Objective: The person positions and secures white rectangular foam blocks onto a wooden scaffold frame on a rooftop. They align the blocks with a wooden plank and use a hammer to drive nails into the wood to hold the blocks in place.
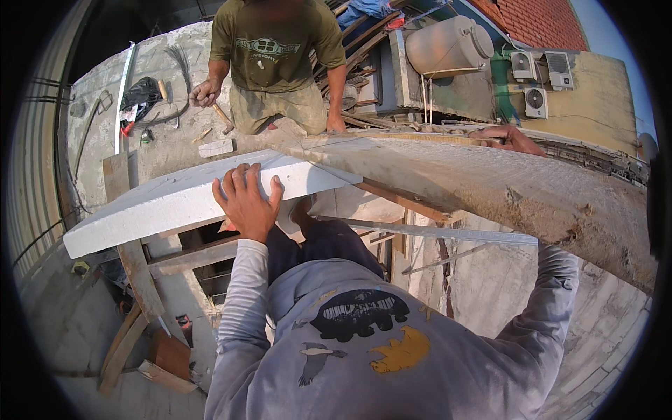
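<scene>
White slab (175,185) is lying at the front left, seemingly bearing on the timber frame (192,260) below; its right end is sitting against or beneath the board (462,185), I cannot tell which. The left hand (248,203) is resting unclenched on the slab's top, probably to steady it, fingers spreading away from the body, wrist hanging over the near edge. The right arm is bending outward and passing under the board, presumably supporting it, while the right hand (514,138) is showing along the far edge, fingers curling by a yellow strip (420,139); whether they are gripping it, I cannot tell. Beyond, a co-worker (273,66) is kneeling, facing the person.
</scene>
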### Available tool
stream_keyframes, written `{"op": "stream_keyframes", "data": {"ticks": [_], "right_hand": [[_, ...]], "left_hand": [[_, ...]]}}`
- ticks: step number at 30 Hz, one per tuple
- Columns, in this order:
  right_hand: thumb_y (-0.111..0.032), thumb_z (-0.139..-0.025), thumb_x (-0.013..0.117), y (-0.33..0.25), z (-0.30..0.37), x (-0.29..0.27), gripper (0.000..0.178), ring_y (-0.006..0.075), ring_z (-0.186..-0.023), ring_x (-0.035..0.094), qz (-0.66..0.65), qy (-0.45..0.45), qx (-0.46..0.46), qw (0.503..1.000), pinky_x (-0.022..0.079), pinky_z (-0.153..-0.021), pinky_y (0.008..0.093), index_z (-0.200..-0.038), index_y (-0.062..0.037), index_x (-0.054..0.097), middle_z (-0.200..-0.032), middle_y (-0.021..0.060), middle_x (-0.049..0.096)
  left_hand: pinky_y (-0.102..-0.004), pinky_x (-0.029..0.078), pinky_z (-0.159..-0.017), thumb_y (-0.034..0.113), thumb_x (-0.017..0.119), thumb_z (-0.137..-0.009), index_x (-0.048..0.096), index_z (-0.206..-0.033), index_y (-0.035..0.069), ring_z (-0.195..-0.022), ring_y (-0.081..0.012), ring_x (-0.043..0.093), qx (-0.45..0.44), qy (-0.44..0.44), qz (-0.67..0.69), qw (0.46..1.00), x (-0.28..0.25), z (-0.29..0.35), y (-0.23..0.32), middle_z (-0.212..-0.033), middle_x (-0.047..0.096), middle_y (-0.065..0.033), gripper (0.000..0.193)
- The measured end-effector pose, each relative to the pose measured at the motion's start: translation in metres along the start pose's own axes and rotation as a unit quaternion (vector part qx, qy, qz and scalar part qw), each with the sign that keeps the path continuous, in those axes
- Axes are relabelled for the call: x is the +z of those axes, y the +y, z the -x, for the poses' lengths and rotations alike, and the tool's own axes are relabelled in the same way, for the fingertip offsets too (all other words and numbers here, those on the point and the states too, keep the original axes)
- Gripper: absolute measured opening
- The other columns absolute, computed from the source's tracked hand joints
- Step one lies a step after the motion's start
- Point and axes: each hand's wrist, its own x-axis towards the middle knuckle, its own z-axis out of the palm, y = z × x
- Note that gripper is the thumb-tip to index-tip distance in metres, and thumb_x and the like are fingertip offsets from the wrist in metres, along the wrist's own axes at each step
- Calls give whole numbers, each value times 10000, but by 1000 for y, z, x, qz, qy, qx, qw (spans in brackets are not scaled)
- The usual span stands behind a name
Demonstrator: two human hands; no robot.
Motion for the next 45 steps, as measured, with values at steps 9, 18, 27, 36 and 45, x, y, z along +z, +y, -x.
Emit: {"op": "stream_keyframes", "data": {"ticks": [9,18,27,36,45], "right_hand": [[-387,-980,637,13,4,-1,399,217,-946,635,17,15,-56,998,502,-844,392,-1194,-57,709,-1076,112,697],[-445,-984,617,28,-4,-10,435,201,-863,616,34,13,-112,993,481,-773,395,-1094,-38,721,-952,94,687],[-570,-980,593,43,-19,4,580,199,-750,589,101,42,-38,993,463,-716,401,-948,-7,725,-770,75,646],[-794,-889,612,101,-44,26,789,129,-771,635,-104,98,-116,983,503,-692,318,-1149,-61,746,-764,20,627],[-683,-958,632,52,1,17,657,111,-672,594,-53,69,-121,989,491,-622,308,-1207,-89,762,-705,16,599]], "left_hand": [[-550,271,-1185,444,680,-903,689,-1154,116,-1202,-301,553,26,36,-24,999,-3,4,5,-1200,644,-80,413],[-553,252,-1201,463,672,-913,693,-1159,40,-1221,-337,551,13,4,-38,999,-3,7,2,-1212,641,-135,489],[-533,283,-1150,280,848,-790,376,-1415,-40,-1367,-430,356,-161,123,268,942,-15,49,56,-1431,408,-265,846],[-546,241,-1200,238,789,-886,438,-1484,-17,-1361,-371,448,104,65,254,959,-65,61,114,-1350,584,-200,739],[-443,539,-737,143,705,-947,657,-1009,62,-824,-350,655,338,-56,261,903,-70,68,119,-904,703,-114,113]]}}
